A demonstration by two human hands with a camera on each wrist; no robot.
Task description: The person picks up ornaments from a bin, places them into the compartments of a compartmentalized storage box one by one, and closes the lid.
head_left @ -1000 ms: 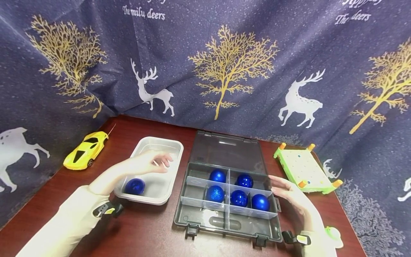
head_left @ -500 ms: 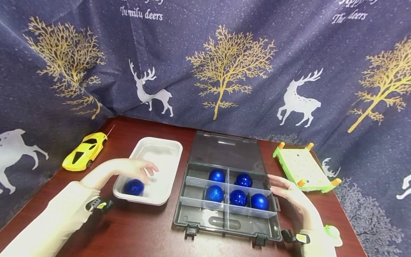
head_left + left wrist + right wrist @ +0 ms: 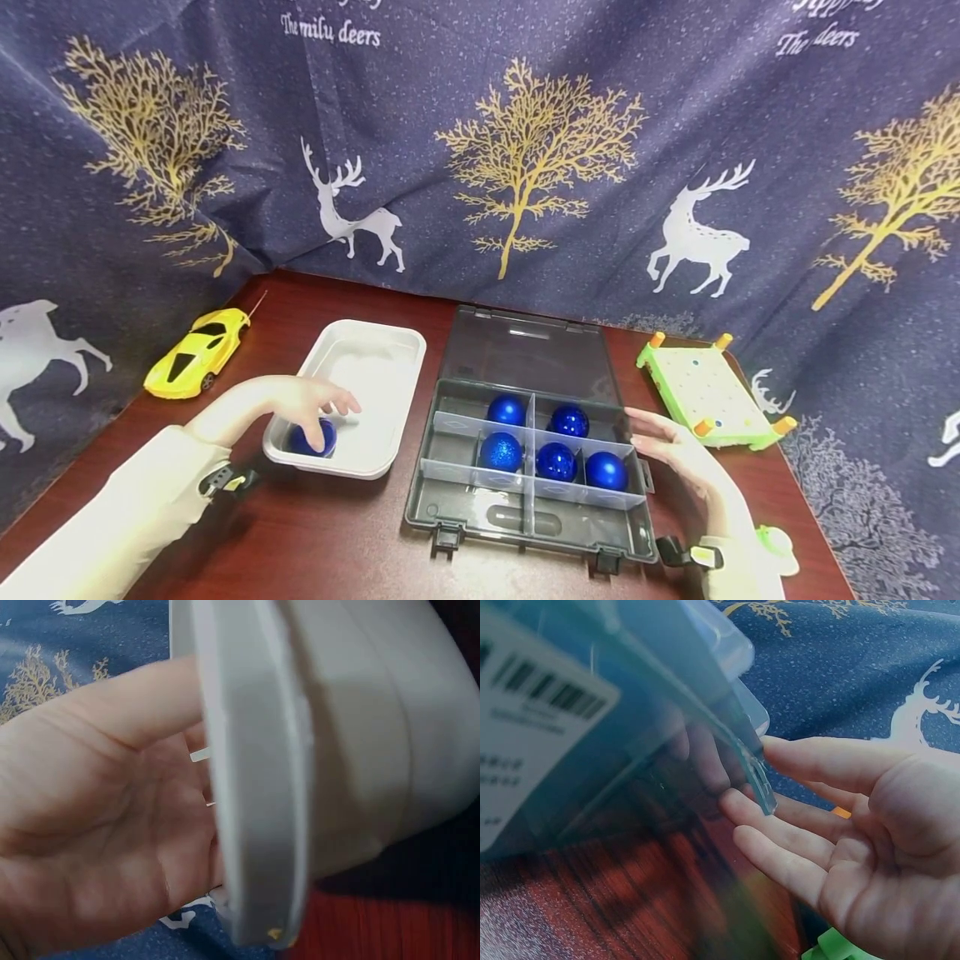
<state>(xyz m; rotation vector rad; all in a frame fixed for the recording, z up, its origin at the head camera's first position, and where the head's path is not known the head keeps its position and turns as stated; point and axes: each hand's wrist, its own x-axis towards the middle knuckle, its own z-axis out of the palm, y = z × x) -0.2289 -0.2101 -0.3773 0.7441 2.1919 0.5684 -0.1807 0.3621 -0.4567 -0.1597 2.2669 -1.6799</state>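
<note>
My left hand (image 3: 300, 400) reaches down into the white tray (image 3: 382, 383) over a shiny blue ball (image 3: 302, 442). The thumb crosses the ball and the fingers extend past its far side. In the left wrist view the tray's wall (image 3: 262, 787) hides the fingertips and ball. My right hand (image 3: 684, 454) has its nearly straight fingers at the right side of a grey see-through compartment box (image 3: 480, 502). The right wrist view shows thumb and fingertips at the box's edge (image 3: 761, 784). Several blue balls, including a glittery one (image 3: 502, 452), sit in its compartments.
The box's lid (image 3: 534, 350) lies folded back toward the patterned cloth. A yellow toy car (image 3: 198, 353) stands left of the tray. Right of the box is a green-framed board with orange pegs (image 3: 708, 392). A small green and white object (image 3: 777, 546) lies beside my right sleeve.
My left hand has moved left and down from the middle of the tray onto the blue ball, its thumb now across it. My right hand stays at the box's side.
</note>
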